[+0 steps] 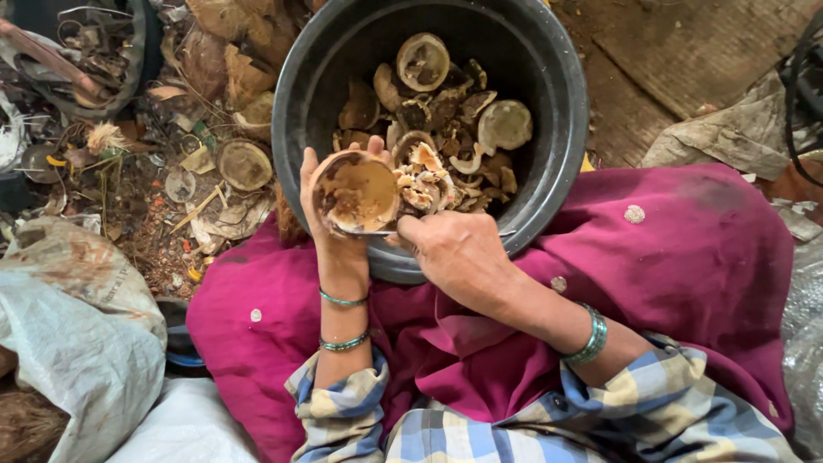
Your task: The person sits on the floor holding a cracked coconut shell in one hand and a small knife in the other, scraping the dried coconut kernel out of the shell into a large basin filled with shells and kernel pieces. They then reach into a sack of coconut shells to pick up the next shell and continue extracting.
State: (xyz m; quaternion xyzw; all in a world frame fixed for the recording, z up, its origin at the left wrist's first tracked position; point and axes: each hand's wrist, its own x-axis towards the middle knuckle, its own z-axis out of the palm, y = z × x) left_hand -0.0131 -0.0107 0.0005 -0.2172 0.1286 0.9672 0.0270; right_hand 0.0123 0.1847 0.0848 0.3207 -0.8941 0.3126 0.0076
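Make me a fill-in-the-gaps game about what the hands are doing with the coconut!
1. The left hand holds a coconut half over a big black ____.
2. The right hand presses a metal ____ against the shell's lower edge.
3. Both wrists wear green ____.
4. The cloth over the lap is dark ____.

Missing words: tub; blade; bangles; pink
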